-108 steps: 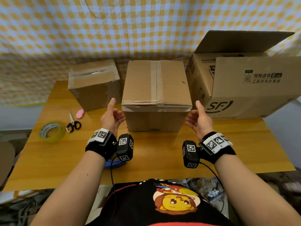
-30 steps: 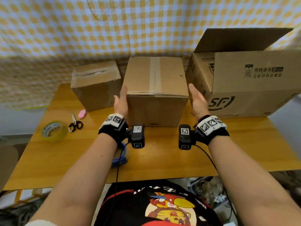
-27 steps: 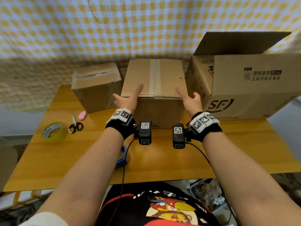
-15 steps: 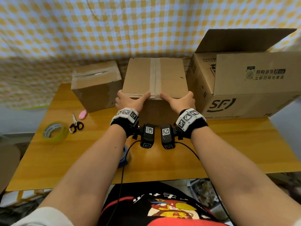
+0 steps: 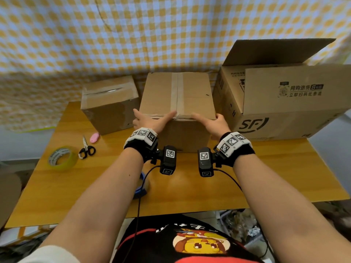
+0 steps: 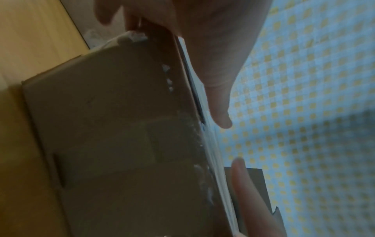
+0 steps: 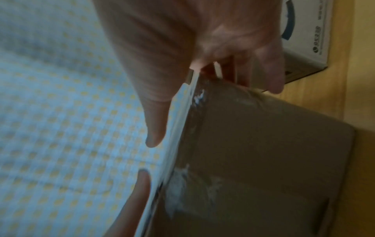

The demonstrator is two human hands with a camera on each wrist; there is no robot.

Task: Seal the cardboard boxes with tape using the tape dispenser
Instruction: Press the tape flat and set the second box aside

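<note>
Head view: left hand and right hand flat on taped box edge; tape dispenser mostly behind forearm

The head view is bright and evenly lit, with soft light on the cloth and table, a faint shadow under the box and a pale sheen on its tape — the wide lens bows the table's edges and blurs the corners. Both wrist views are dimmer and smeared: the box face lies in brown shadow, the left hand and right hand loom out of focus, and the tape glints white along the top edge — the cloth behind washes out pale.
</note>
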